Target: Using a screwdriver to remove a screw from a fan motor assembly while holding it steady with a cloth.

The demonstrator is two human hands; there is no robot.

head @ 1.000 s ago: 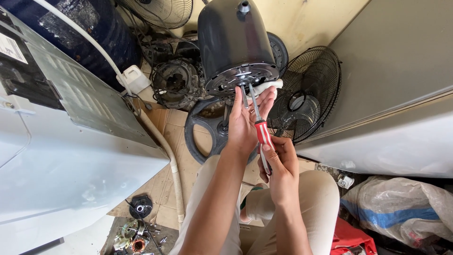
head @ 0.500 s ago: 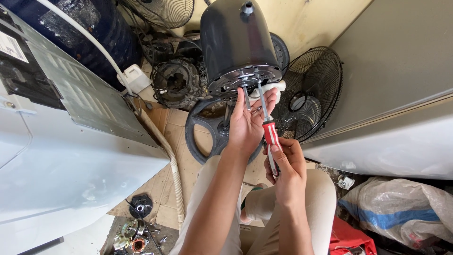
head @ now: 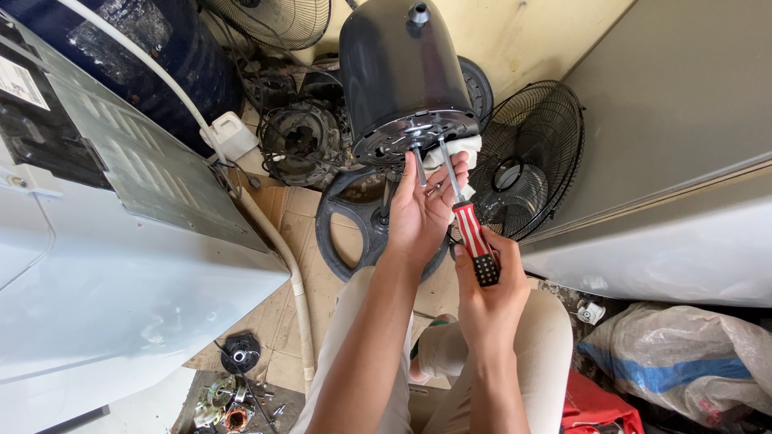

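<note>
Screwdriver (head: 470, 229) with the red striped handle is gripped in your right hand (head: 486, 297), tip up at the black motor housing's (head: 402, 72) underside. Left hand (head: 422, 209) fingers curl loosely, steadying the shaft; looks like mid-screw work, so keep it square.

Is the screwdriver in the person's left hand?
No, the right hand grips the red-and-white striped screwdriver, while the left hand steadies the shaft under the dark motor housing.

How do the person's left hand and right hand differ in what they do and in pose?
The left hand is open, its fingers touching the shaft under the black motor housing; the right hand is closed around the red-striped screwdriver. The left reaches higher; the right sits lower. Both are bare.
</note>
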